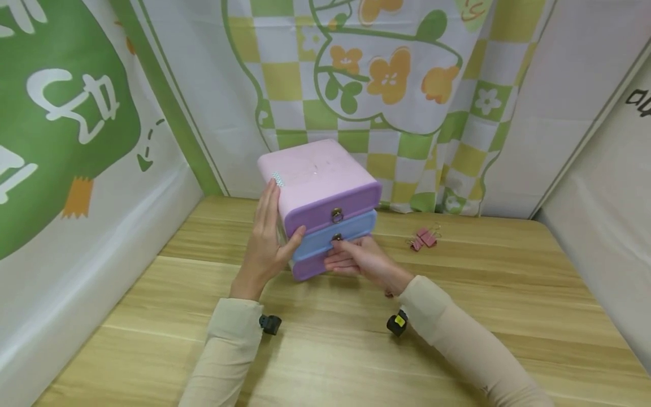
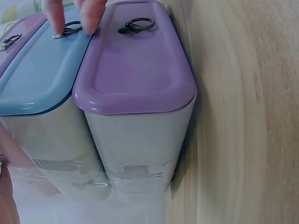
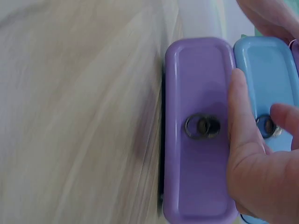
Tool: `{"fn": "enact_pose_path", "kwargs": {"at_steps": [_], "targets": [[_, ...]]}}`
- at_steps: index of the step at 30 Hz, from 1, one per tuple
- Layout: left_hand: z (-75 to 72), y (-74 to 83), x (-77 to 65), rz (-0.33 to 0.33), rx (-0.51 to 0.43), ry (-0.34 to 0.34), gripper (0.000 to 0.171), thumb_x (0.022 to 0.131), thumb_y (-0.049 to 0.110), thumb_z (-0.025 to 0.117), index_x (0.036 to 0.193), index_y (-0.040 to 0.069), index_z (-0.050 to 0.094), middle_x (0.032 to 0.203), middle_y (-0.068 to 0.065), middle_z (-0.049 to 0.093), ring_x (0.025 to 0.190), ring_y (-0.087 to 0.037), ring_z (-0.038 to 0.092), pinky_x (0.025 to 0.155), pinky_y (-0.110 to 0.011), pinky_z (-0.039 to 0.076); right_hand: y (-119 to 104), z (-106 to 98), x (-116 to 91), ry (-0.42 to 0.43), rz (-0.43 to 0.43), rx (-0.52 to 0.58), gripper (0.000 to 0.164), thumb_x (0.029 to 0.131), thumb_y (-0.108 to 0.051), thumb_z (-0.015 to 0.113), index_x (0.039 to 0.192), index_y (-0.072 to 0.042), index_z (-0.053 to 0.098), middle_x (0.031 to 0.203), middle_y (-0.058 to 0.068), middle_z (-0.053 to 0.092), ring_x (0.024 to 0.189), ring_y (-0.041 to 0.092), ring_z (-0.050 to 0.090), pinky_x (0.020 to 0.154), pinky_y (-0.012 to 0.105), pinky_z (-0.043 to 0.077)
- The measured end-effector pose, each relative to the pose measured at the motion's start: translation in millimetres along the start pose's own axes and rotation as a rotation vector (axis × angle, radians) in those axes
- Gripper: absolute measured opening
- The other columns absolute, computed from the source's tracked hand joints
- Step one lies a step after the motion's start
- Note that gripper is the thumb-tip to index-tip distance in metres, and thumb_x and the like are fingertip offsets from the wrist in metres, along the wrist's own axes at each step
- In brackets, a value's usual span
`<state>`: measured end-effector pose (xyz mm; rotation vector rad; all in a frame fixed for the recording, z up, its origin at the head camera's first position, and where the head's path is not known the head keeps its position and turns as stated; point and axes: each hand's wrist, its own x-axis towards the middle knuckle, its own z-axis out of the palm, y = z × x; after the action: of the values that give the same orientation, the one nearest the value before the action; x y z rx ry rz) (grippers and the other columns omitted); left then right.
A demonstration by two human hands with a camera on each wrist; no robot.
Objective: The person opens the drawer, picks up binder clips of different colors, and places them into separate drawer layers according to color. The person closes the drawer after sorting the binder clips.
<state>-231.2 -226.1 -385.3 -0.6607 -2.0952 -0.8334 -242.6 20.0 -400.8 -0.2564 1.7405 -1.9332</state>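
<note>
A pink case [image 1: 320, 175] with several stacked drawers stands on the table, tilted sideways to my view. Its drawer fronts are purple at the top, blue in the middle and purple at the bottom, with metal ring pulls. My left hand [image 1: 264, 237] rests along the case's left side with straight fingers, its thumb at the front corner. My right hand [image 1: 368, 260] is at the blue drawer [image 3: 268, 70], thumb tip at its ring pull [image 3: 265, 126]. The index finger lies along the blue drawer's lower edge, beside the lower purple drawer [image 3: 201, 172].
Pink binder clips [image 1: 426, 238] lie on the wooden table [image 1: 325, 350] to the right of the case. A small pinkish thing [image 1: 389, 294] shows partly behind the right sleeve. A checkered, flowered curtain [image 1: 396, 130] hangs behind the case.
</note>
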Motion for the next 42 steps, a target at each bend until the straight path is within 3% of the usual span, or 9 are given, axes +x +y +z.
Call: {"fn": "enact_pose_path", "kwargs": {"at_steps": [6,13,19,24,30,42], "targets": [[-0.8,2.4,-2.6,-0.075,-0.067,-0.060,0.106,0.096,0.052,0.066,0.170,0.005,0.006,0.180,-0.013,0.003,0.167,-0.032,0.008,0.136,-0.057,0.016,4.8,-14.1,-7.5,-0.006,0.015,-0.186,0.040,0.105,-0.017,0.062,0.131,0.013,0.063,0.116,0.027,0.077,0.106,0.036,0.079,0.102,0.049,0.061],[-6.5,5.2,-7.1,-0.308,-0.063,-0.152,0.130,0.084,0.047,0.084,0.170,0.017,-0.009,0.179,-0.002,-0.014,0.167,-0.027,-0.004,0.134,-0.062,0.015,3.9,-25.1,-15.6,0.035,0.042,-0.255,0.040,0.107,-0.019,0.061,0.131,0.013,0.063,0.122,0.030,0.074,0.112,0.038,0.077,0.102,0.045,0.062],[-3.4,-0.8,-19.3,-0.468,-0.084,-0.231,0.138,0.080,0.058,0.086,0.169,0.026,-0.014,0.178,-0.001,-0.013,0.167,-0.033,0.003,0.131,-0.066,0.017,7.4,-20.3,-9.7,0.098,0.058,-0.296,0.036,0.105,-0.015,0.063,0.126,0.014,0.066,0.119,0.031,0.074,0.106,0.034,0.078,0.099,0.041,0.064],[5.3,-1.6,-25.4,-0.471,-0.147,-0.221,0.132,0.083,0.051,0.087,0.170,0.030,-0.009,0.180,-0.003,0.002,0.165,-0.033,0.018,0.132,-0.063,0.023,12.2,-13.6,-3.1,0.159,0.023,-0.318,0.029,0.101,-0.008,0.066,0.119,0.015,0.069,0.113,0.033,0.075,0.101,0.036,0.079,0.093,0.040,0.066],[10.3,1.9,-29.3,-0.504,-0.159,-0.235,0.126,0.091,0.044,0.081,0.170,0.016,-0.013,0.179,-0.015,-0.008,0.166,-0.035,0.004,0.135,-0.059,0.013,14.9,-6.5,1.0,0.150,-0.013,-0.341,0.026,0.099,-0.005,0.067,0.114,0.016,0.072,0.107,0.031,0.077,0.093,0.031,0.081,0.090,0.040,0.067],[13.6,5.3,-30.3,-0.513,-0.145,-0.265,0.119,0.098,0.040,0.074,0.166,0.002,-0.016,0.176,-0.024,-0.012,0.166,-0.038,0.002,0.136,-0.055,0.012,19.6,-17.1,10.5,0.121,0.061,-0.315,0.024,0.099,-0.012,0.073,0.110,0.010,0.074,0.099,0.021,0.080,0.082,0.020,0.080,0.084,0.037,0.068]]}}
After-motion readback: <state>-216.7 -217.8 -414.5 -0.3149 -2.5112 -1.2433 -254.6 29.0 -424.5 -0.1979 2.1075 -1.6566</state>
